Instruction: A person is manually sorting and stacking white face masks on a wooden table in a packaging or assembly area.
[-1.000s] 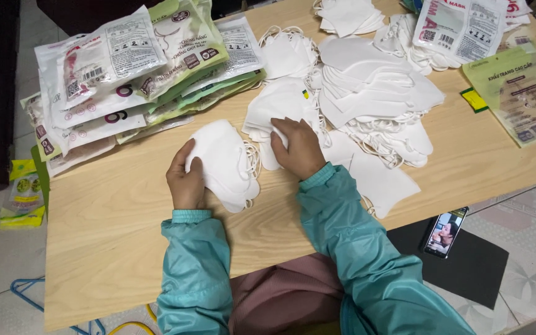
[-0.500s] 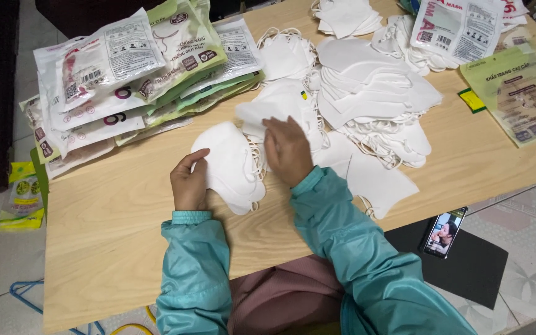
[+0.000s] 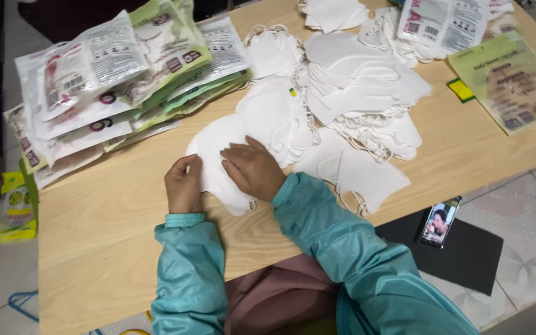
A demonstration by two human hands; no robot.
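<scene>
A small stack of folded white face masks (image 3: 218, 139) lies on the wooden table (image 3: 94, 229) in front of me. My left hand (image 3: 184, 184) grips the stack's left edge. My right hand (image 3: 254, 169) lies flat on top of it, fingers pointing left. Both arms wear teal sleeves. Just behind the stack sits another heap of white masks (image 3: 274, 111), one with a small yellow-and-blue mark.
A big pile of loose masks with ear loops (image 3: 361, 87) fills the table's middle. Sealed mask packets (image 3: 125, 80) are stacked at the left, more packets (image 3: 442, 22) and a green one (image 3: 516, 87) at the right. A phone (image 3: 440, 221) rests on a black mat on the floor.
The mask stack has been laid flatter on the table. My right hand moved from its upper right side onto its top; my left hand stayed at the left edge.
</scene>
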